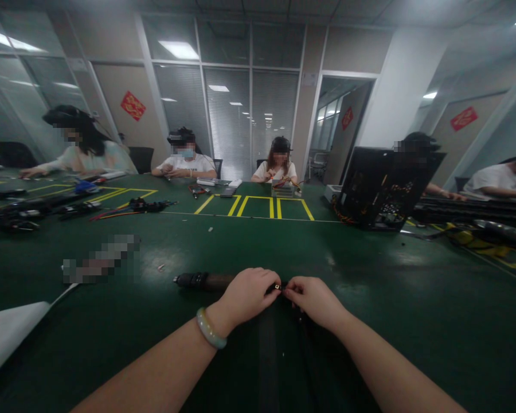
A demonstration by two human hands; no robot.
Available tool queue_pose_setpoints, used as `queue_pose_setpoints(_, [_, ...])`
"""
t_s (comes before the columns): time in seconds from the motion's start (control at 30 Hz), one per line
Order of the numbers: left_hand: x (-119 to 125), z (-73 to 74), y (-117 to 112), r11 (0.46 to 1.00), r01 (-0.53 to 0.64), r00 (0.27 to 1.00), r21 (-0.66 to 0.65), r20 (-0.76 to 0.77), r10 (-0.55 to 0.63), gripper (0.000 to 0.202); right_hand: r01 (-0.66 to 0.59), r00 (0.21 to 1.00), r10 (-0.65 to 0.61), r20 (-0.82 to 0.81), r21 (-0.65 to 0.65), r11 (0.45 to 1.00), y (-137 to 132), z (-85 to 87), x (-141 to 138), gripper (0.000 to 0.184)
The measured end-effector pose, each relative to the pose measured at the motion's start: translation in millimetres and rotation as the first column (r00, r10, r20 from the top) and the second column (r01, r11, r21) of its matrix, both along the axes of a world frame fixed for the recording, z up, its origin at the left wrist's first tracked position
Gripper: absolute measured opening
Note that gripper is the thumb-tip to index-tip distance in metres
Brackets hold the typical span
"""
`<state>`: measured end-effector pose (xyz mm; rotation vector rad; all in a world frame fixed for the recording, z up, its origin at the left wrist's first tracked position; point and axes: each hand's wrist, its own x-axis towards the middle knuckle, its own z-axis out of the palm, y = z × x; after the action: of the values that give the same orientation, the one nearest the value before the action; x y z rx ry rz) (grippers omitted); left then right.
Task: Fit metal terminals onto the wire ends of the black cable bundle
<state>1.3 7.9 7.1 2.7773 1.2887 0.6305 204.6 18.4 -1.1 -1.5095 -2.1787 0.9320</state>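
My left hand [248, 294] is curled, its thumb and forefinger pinching a tiny gold-coloured part [277, 286] at the end of a dark rod-like assembly [203, 281] that lies on the green table [370, 298]. A pale green bangle [210, 330] sits on that wrist. My right hand [312, 298] is closed in a pinch right beside it, fingertips touching the same small spot. Dark flat bars [267, 355] run from under my hands toward me.
A white sheet [8, 332] lies at the left edge. A black open case [378, 189] with wires stands at the right. Cables and dark parts [137, 205] lie far left. Several other people sit around the table's far side, working.
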Motion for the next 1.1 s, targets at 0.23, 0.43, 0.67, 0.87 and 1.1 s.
queue_pose_setpoints(0.23, [2.2, -1.1, -3.3, 0.999, -0.028, 1.0, 0.026, 0.014, 0.028, 0.013, -0.03, 0.999, 0.031, -0.042, 0.021, 0.999, -0.1, -2.4, 1.5, 0.023])
queue_pose_setpoints(0.43, [0.3, -1.7, -2.3, 0.999, -0.025, 0.999, 0.021, 0.023, 0.025, 0.01, -0.022, 1.0, 0.023, -0.008, 0.037, 0.999, 0.0, -0.4, 3.0, 0.02])
queue_pose_setpoints(0.67, [0.7, -3.0, -2.9, 0.999, -0.033, 0.999, -0.001, 0.035, 0.033, 0.015, -0.055, 0.997, 0.056, -0.057, 0.018, 0.998, 1.9, -3.4, 5.9, 0.019])
queue_pose_setpoints(0.87, [-0.1, -2.7, -2.0, 1.0, -0.012, 0.999, -0.01, 0.047, 0.012, 0.013, -0.069, 0.995, 0.068, -0.074, -0.005, 0.998, 4.5, -6.8, 5.6, 0.021])
queue_pose_setpoints(1.1, [0.5, -1.0, -2.8, 0.999, -0.037, 0.999, -0.011, 0.035, 0.037, 0.017, -0.061, 0.996, 0.062, -0.067, 0.026, 0.998, 2.2, -5.0, 5.3, 0.02])
